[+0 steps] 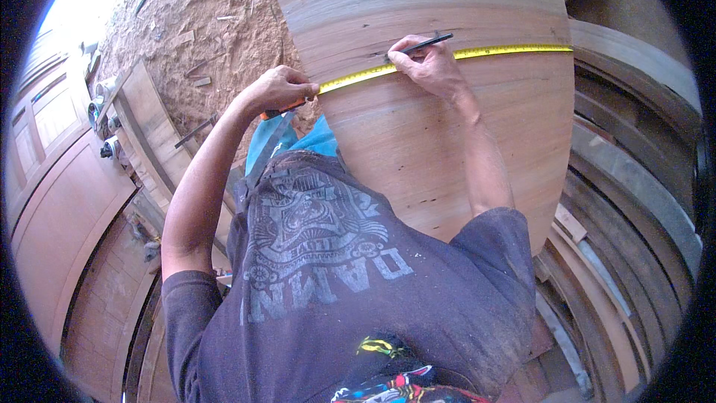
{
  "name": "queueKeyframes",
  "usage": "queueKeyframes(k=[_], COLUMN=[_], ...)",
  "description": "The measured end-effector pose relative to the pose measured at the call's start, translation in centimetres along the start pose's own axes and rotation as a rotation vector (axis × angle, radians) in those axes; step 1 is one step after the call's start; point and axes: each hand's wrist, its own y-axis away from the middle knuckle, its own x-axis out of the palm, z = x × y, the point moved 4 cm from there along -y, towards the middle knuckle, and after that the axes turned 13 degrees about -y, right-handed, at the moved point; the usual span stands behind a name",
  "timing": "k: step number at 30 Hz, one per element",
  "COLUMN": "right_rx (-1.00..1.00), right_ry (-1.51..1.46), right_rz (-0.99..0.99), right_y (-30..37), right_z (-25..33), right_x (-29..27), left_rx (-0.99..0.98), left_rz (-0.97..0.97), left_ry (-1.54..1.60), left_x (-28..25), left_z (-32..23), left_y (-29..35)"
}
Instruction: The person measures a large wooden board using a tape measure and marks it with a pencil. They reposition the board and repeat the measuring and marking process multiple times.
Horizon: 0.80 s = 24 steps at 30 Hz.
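A wide pale wooden board (447, 149) lies in front of me. A yellow tape measure (514, 50) is stretched across it from left to right. My left hand (280, 88) grips the orange tape case at the board's left edge. My right hand (429, 66) rests on the board by the tape and holds a dark pencil (429, 43), tip on the wood just above the tape.
Sawdust and wood scraps (201, 22) cover the ground at the upper left. Panelled wooden doors (67, 201) lie at the left. Curved wooden strips (626, 224) are stacked at the right. A small board (153, 130) with tools stands left of me.
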Motion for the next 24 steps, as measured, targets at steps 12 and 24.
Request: queueKeyframes(k=[12,24], right_rx=[-0.107,-0.099], right_ry=[0.027,0.072], right_rz=[0.043,0.066], right_y=[-0.36,-0.48], right_z=[-0.35,-0.44], right_x=[0.25,0.24], left_rx=[0.019,0.009], left_rz=[-0.008,0.018], left_ry=[0.025,0.025], left_x=[0.02,0.21], left_z=[0.10,0.57], left_y=[-0.02,-0.44])
